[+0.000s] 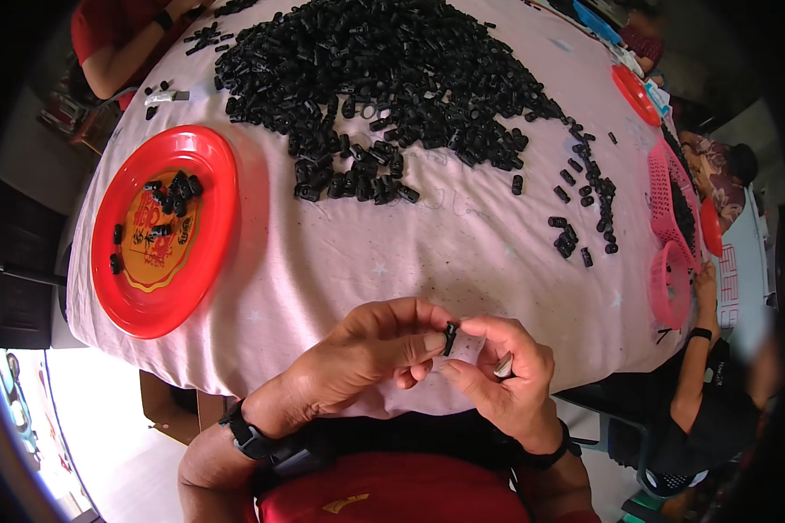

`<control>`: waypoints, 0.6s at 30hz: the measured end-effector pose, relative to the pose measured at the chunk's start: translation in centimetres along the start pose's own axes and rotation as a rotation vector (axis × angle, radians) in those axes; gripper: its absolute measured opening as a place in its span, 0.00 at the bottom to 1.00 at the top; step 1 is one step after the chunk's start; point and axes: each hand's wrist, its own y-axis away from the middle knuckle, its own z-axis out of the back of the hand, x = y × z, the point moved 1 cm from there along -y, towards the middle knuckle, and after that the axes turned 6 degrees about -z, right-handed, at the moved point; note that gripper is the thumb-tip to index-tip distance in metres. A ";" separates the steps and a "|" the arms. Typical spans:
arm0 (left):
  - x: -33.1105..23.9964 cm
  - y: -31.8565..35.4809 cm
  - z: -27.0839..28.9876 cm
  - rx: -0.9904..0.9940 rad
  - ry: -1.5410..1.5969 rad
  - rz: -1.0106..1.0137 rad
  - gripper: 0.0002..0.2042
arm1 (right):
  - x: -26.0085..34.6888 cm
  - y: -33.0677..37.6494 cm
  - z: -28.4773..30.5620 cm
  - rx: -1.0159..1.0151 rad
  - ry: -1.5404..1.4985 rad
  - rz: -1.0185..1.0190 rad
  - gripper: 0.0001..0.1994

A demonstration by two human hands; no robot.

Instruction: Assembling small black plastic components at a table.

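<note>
My left hand [366,353] and my right hand [501,375] meet at the near edge of the table, pinching one small black plastic part [449,337] between their fingertips. A small silvery tool [503,366] lies tucked in my right palm. Beyond them a big heap of the same black parts [384,78] covers the far middle of the pink cloth [445,253]. A red round plate [196,261] at the left holds several black parts [167,196].
Loose black parts [584,200] trail down the right side. Pink baskets [672,279] and other red plates [635,94] stand at the right edge. A person in red [113,39] sits at the far left; another person's arm [702,322] reaches in at the right.
</note>
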 end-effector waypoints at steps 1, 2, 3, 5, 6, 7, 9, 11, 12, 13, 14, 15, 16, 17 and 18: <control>0.2 -0.1 0.1 0.002 0.004 0.002 0.14 | 0.0 -0.1 0.0 -0.006 0.017 0.041 0.18; 0.4 -0.2 0.1 0.006 0.022 0.007 0.14 | 0.0 -0.2 0.1 -0.012 0.034 0.082 0.19; 0.5 -0.3 0.1 0.008 0.040 0.012 0.14 | 0.0 -0.2 0.2 -0.012 0.037 0.078 0.19; 0.5 -0.4 -0.2 0.005 0.019 0.010 0.14 | 0.1 -0.3 0.2 0.009 0.012 0.076 0.20; 0.5 -0.4 -0.3 0.000 -0.004 0.005 0.14 | 0.1 -0.3 0.3 0.007 0.014 0.072 0.20; 0.6 -0.4 -0.2 0.000 -0.002 0.006 0.14 | 0.0 -0.3 0.3 0.022 0.011 0.084 0.20; 1.0 -0.5 0.1 0.020 0.038 -0.017 0.14 | -0.1 -0.3 0.3 0.037 0.011 0.095 0.20; 1.0 -0.5 0.2 0.028 0.052 -0.017 0.14 | -0.1 -0.2 0.3 0.040 -0.009 0.084 0.19; 1.0 -0.5 0.2 0.038 0.064 -0.017 0.14 | -0.1 -0.2 0.3 0.042 -0.009 0.083 0.19; 0.8 -0.5 0.2 0.038 0.066 -0.017 0.14 | -0.1 -0.3 0.3 0.040 -0.004 0.100 0.20; 0.6 -0.5 0.0 0.042 -0.011 -0.018 0.14 | -0.1 -0.3 0.2 0.037 0.002 0.116 0.20; 0.5 -0.5 0.0 0.046 -0.088 -0.020 0.13 | 0.0 -0.4 0.2 0.039 0.003 0.115 0.20; 0.7 -0.5 0.0 0.046 -0.087 -0.020 0.13 | 0.4 -0.5 0.1 0.057 -0.028 0.116 0.20; 1.0 -0.6 0.1 0.060 -0.065 -0.041 0.13 | 0.6 -0.5 0.0 0.074 -0.060 0.118 0.20; 1.1 -0.6 0.2 0.074 -0.044 -0.063 0.12 | 0.5 -0.6 -0.1 0.075 -0.059 0.117 0.20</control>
